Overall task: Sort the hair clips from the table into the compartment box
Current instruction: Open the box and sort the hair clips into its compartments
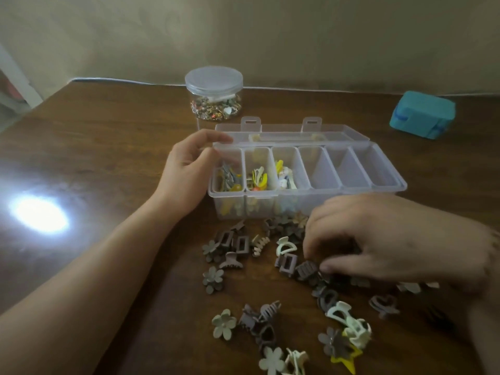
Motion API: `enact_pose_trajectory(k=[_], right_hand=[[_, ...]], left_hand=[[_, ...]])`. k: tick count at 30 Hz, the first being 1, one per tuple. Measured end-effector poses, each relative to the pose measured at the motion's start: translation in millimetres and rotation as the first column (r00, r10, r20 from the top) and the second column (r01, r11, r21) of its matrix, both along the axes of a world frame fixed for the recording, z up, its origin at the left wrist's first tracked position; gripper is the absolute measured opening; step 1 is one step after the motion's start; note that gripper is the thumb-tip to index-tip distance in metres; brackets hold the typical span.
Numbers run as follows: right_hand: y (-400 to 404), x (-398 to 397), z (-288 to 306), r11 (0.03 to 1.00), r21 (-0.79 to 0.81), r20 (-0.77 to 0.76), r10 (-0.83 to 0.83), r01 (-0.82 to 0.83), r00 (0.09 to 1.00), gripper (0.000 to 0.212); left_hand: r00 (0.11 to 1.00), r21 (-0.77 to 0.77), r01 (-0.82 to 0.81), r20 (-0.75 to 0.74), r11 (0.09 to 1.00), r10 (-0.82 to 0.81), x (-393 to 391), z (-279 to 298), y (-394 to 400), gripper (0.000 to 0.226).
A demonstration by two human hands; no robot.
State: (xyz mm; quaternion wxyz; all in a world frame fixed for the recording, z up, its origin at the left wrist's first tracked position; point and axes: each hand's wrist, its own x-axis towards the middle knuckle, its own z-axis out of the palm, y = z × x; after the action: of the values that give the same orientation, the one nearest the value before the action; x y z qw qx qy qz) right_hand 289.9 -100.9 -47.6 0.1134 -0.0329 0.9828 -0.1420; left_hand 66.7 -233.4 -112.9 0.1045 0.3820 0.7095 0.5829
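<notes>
A: Box location?

B: Clear plastic compartment box [378,185] sits mid dark brown wooden desk [108,136], lid flipped open behind it. 6 compartments in a row. The 3 on the left hold small bright clips, mostly yellow and white; the 3 on the right look bare.

A: Left hand?

B: Left hand [186,171] is at the box's left end, fingers relaxed and lightly curved, fingertips touching the rim at the far-left corner. No curl around anything.

A: Right hand?

B: Right hand [378,239] is low over the loose pile of matte hair clips [270,266] just in front of the box. Thumb and fingertips pinch toward a brownish ridged claw clip [307,269]; blurred, so whether it grips it cannot be told.

A: Pile contents?

B: Grey-brown, taupe and cream clips: flower shapes, rectangular claws, arch claws. A cream flower clip [223,323] lies near the front, a yellow star clip [347,359] at the lower right. They spread from the box's front wall toward the desk's near edge.

A: Other items?

B: Round clear plastic jar with lid [213,93] behind the box, small multicoloured bits inside. Teal plastic box [422,113] far right, well apart. Bright light glare [39,215] on the desk at left.
</notes>
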Motion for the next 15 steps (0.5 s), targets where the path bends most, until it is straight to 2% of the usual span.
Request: enact_pose_trajectory(k=[4, 7, 11, 15], right_hand=[[0, 2, 1, 0.999, 0.028, 0.009, -0.035, 0.035, 0.999, 0.018], [-1, 6, 7, 0.998, -0.024, 0.003, -0.057, 0.057, 0.998, 0.020], [-9, 5, 8, 0.999, 0.015, 0.087, -0.051, 0.050, 0.995, 0.033], [-9, 3, 5, 0.995, -0.006, 0.111, -0.097, 0.098, 0.989, 0.023]], left_hand=[[1.000, 0.012, -0.012, -0.005, 1.000, 0.012, -1, -1, 1, 0.032], [1.000, 0.026, -0.019, 0.011, 0.999, 0.019, 0, -2, 2, 0.031], [0.999, 0.043, -0.019, 0.038, 0.999, 0.018, -1, -3, 4, 0.030], [0.999, 0.041, -0.024, 0.041, 0.999, 0.022, -3, -4, 5, 0.030]])
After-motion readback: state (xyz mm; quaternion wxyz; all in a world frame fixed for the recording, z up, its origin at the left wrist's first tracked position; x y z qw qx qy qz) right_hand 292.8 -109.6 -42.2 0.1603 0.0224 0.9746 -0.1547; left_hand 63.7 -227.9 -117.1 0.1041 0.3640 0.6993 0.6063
